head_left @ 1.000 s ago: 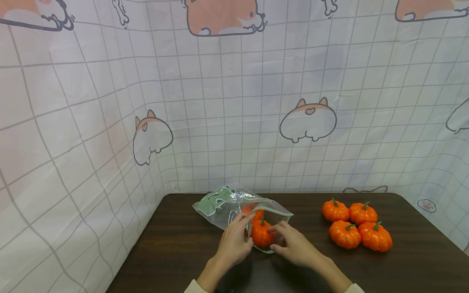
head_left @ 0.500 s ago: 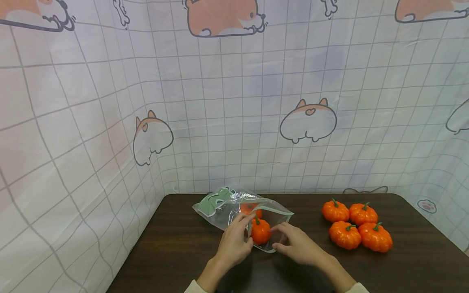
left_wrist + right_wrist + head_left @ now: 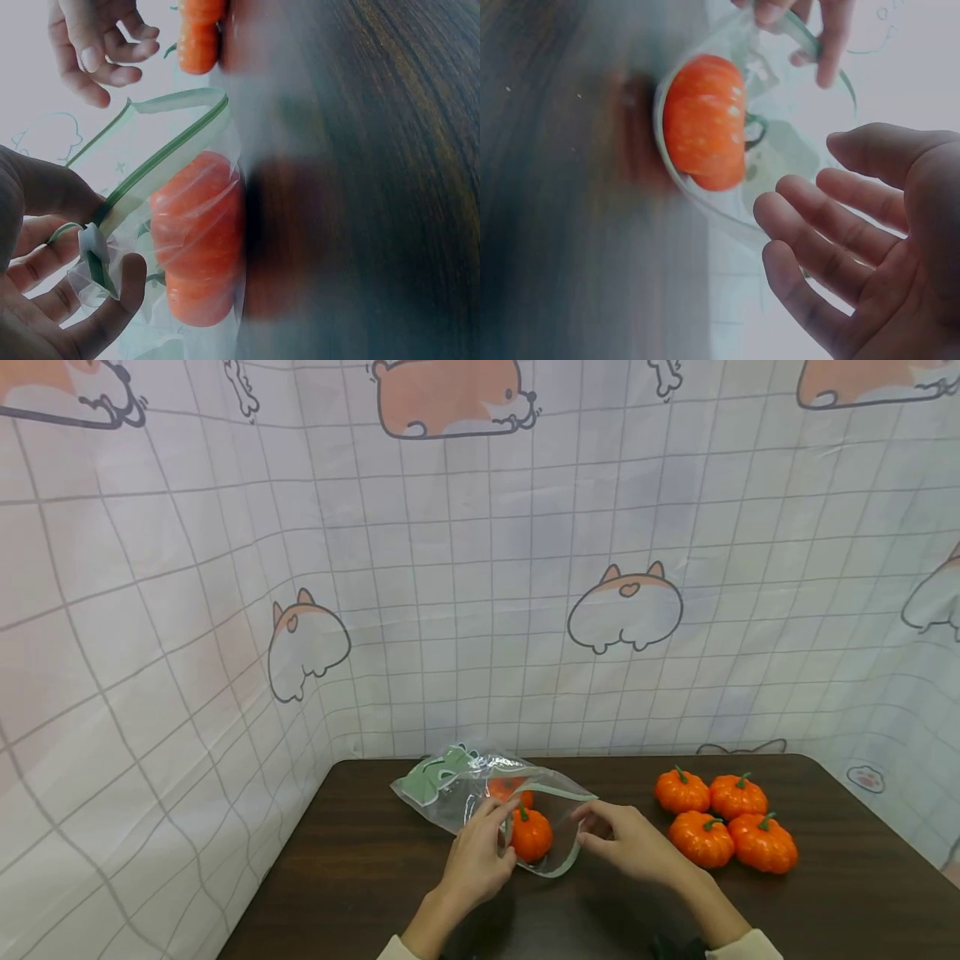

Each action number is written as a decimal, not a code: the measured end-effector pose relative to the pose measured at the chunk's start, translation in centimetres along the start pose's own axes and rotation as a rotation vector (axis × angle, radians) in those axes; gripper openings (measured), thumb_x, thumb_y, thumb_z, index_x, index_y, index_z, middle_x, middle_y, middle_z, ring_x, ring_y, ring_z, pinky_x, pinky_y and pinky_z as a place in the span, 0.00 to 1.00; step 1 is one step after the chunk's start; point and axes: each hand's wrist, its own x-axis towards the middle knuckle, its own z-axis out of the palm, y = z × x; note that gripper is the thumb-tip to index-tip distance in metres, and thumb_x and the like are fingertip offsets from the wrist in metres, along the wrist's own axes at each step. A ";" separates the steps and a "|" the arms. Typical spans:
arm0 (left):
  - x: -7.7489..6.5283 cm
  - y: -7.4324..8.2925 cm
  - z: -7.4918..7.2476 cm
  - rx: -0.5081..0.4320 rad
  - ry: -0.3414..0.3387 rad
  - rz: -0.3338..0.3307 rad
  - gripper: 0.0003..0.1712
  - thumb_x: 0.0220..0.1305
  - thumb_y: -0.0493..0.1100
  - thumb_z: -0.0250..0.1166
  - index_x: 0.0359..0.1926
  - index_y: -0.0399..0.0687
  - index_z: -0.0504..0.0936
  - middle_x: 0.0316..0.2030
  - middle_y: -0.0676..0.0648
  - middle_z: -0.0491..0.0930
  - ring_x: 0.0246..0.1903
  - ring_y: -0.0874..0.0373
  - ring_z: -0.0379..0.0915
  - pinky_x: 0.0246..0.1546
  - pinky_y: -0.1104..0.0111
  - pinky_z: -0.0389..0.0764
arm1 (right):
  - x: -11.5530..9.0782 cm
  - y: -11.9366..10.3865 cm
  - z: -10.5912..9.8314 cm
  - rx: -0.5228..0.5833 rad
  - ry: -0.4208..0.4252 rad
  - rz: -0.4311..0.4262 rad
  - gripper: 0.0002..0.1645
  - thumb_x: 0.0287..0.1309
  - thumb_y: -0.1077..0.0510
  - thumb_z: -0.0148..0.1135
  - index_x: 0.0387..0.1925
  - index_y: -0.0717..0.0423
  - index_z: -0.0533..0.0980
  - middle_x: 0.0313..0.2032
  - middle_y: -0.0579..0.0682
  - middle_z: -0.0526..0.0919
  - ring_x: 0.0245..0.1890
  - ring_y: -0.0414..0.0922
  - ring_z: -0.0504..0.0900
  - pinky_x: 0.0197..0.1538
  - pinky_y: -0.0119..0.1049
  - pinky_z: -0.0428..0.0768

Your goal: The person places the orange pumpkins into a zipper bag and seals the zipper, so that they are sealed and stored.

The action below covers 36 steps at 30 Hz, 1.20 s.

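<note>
A clear zip bag (image 3: 555, 860) with a green print lies on the table, its mouth facing me. My left hand (image 3: 476, 856) holds the left side of the mouth, the fingers around the edge by the white slider (image 3: 93, 240). Inside, a small orange pumpkin (image 3: 531, 837) with a green stem sits near the opening, and another pumpkin (image 3: 506, 788) is deeper in, seen through the plastic. My right hand (image 3: 626, 843) is just right of the mouth, its fingers loosely bent and holding nothing; the right wrist view shows its palm and spread fingers (image 3: 840, 232).
Several more orange pumpkins (image 3: 707, 839) stand clustered on the right side of the dark wooden table (image 3: 360, 868). Behind and to the left hangs a white gridded cloth (image 3: 480, 652) printed with cartoon dogs, close to the table's back edge.
My right hand has come away from the front pumpkin and moved right, out of the bag's mouth. That pumpkin has shifted slightly left, deeper into the bag. My left hand keeps its hold.
</note>
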 end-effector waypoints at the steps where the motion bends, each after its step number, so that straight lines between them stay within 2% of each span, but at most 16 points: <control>1: 0.0 0.0 0.0 -0.003 0.004 0.001 0.40 0.48 0.29 0.69 0.67 0.49 0.79 0.48 0.52 0.78 0.27 0.68 0.69 0.26 0.76 0.68 | -0.1 0.0 -0.2 0.005 0.006 0.004 0.15 0.69 0.53 0.63 0.54 0.52 0.79 0.40 0.46 0.86 0.36 0.36 0.82 0.40 0.31 0.81; 6: 0.0 0.0 0.1 -0.018 0.005 0.005 0.41 0.47 0.28 0.69 0.67 0.49 0.78 0.47 0.51 0.78 0.27 0.68 0.68 0.26 0.76 0.68 | -0.7 -0.1 -1.2 0.038 0.069 0.052 0.14 0.68 0.55 0.63 0.53 0.52 0.79 0.42 0.51 0.87 0.37 0.36 0.83 0.40 0.31 0.81; 10: 0.0 -0.1 0.0 -0.018 0.009 0.005 0.42 0.45 0.28 0.68 0.67 0.48 0.79 0.47 0.50 0.78 0.27 0.67 0.69 0.25 0.76 0.68 | -1.4 0.4 -1.5 0.028 0.202 0.025 0.13 0.65 0.58 0.66 0.50 0.53 0.79 0.44 0.52 0.86 0.39 0.36 0.84 0.41 0.31 0.83; 13: 0.1 -0.2 0.0 -0.018 0.015 0.009 0.42 0.44 0.29 0.68 0.66 0.47 0.79 0.47 0.50 0.79 0.27 0.66 0.70 0.26 0.76 0.68 | -2.2 0.9 -1.8 -0.013 0.300 0.014 0.13 0.63 0.61 0.68 0.49 0.52 0.78 0.45 0.52 0.84 0.39 0.37 0.84 0.41 0.31 0.83; 18: 0.1 -0.4 0.0 -0.031 0.012 0.008 0.43 0.43 0.29 0.67 0.67 0.46 0.78 0.48 0.49 0.79 0.27 0.67 0.69 0.27 0.76 0.68 | -4.0 1.7 -3.1 -0.086 0.402 0.072 0.15 0.64 0.59 0.67 0.52 0.51 0.77 0.49 0.51 0.83 0.42 0.38 0.83 0.42 0.32 0.82; 23: 0.0 -0.4 -0.1 -0.049 0.003 -0.001 0.43 0.42 0.28 0.66 0.67 0.44 0.78 0.47 0.49 0.79 0.27 0.68 0.68 0.26 0.75 0.68 | -5.6 2.5 -4.6 -0.109 0.451 0.104 0.17 0.66 0.56 0.66 0.54 0.54 0.76 0.53 0.55 0.80 0.44 0.36 0.81 0.41 0.31 0.82; 29: 0.1 -0.4 -0.2 -0.049 -0.003 0.008 0.42 0.44 0.29 0.66 0.67 0.44 0.78 0.48 0.48 0.79 0.27 0.66 0.69 0.27 0.75 0.69 | -7.1 3.3 -6.0 -0.117 0.465 0.142 0.20 0.68 0.52 0.65 0.57 0.55 0.75 0.55 0.55 0.80 0.44 0.26 0.78 0.42 0.30 0.81; 36: 0.1 -0.2 -0.1 -0.056 -0.022 0.002 0.41 0.47 0.29 0.66 0.68 0.46 0.77 0.48 0.48 0.79 0.28 0.67 0.68 0.27 0.76 0.70 | -8.5 4.1 -6.7 -0.146 0.525 0.166 0.21 0.65 0.56 0.68 0.55 0.58 0.75 0.52 0.56 0.81 0.42 0.27 0.79 0.39 0.27 0.79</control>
